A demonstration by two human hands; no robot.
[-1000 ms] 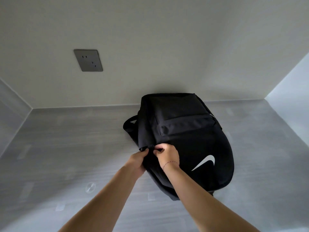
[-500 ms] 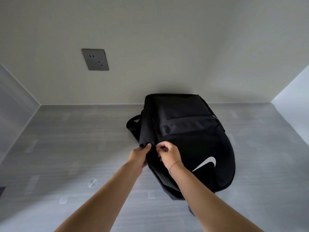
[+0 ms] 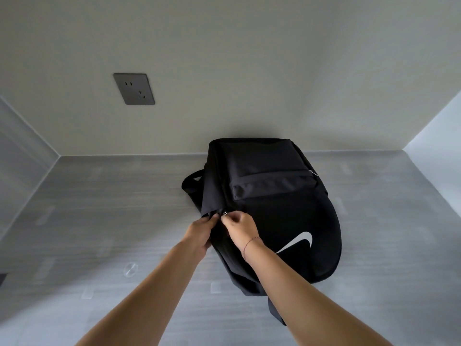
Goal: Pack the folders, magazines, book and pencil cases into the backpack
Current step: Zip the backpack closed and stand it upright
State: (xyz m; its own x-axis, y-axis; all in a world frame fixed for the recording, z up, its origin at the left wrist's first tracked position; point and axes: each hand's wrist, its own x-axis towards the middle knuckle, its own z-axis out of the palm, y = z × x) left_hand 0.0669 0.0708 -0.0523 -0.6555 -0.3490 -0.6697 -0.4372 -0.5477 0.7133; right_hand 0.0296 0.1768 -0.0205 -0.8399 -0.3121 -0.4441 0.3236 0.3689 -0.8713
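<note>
A black backpack with a white swoosh logo lies flat on the grey table, its top toward me and its base near the back wall. My left hand pinches the fabric at the backpack's left edge. My right hand pinches a small metal zipper pull on the same edge, right beside the left hand. A shoulder strap loops out at the left of the bag. No folders, magazines, book or pencil cases are in view.
A grey wall socket sits on the back wall at upper left. Side panels close in the table at left and right. A small clear round disc lies on the table at lower left. A strap end hangs near the front.
Both hands stay at the backpack's left edge. The right fingers have shifted slightly and the metal zipper pull now shows between them. The view has drifted a little.
</note>
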